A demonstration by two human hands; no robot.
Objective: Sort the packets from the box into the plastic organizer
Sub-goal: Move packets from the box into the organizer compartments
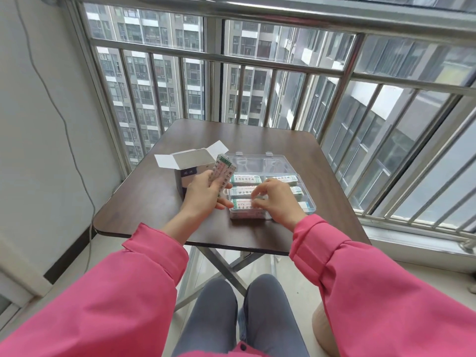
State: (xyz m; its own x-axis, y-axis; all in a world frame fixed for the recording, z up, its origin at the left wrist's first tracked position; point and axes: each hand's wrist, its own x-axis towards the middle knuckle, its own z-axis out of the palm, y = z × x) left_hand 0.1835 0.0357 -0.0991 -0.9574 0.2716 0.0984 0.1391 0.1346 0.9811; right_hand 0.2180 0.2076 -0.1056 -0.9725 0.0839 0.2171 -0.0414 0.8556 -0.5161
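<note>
A clear plastic organizer (310, 200) with its lid open sits on the dark table, its compartments holding white-and-green packets (246, 179). Just left of it stands an open cardboard box (189, 161) with its flaps up. My left hand (203, 194) grips a stack of packets (222, 173) upright between the box and the organizer. My right hand (277, 199) is over the organizer's near compartments, fingertips pinching a packet (242, 203) lying in the front left compartment.
The small dark folding table (154, 202) stands against a barred metal railing (257, 60) with tower blocks beyond. A cable runs down the wall at left. My knees are under the table's near edge.
</note>
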